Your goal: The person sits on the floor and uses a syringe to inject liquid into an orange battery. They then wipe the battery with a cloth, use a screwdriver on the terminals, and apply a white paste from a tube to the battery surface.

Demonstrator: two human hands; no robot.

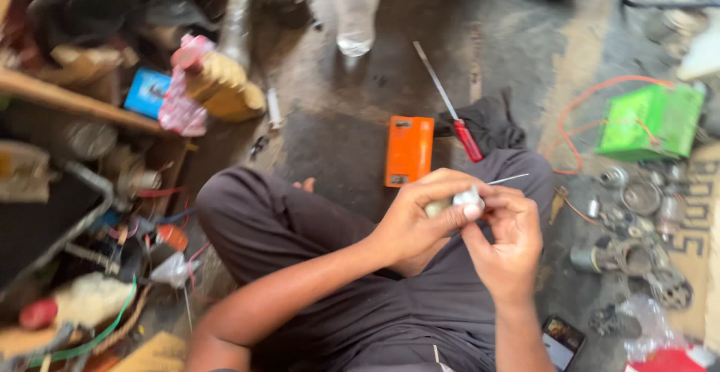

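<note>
Right hand and left hand pinch a small white part above the lap; bare floor lies ahead, with an orange box and green box beyond

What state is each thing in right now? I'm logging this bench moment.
Left hand: closed around a small whitish part, held over the lap.
Right hand: fingertips pinching the same part.
Red-handled screwdriver: lying flat on the floor, untouched.
Orange rectangular box: lying flat by the knee.
Clear plastic bottle: standing upright.
Green plastic box: on the floor, orange wires attached.
</note>
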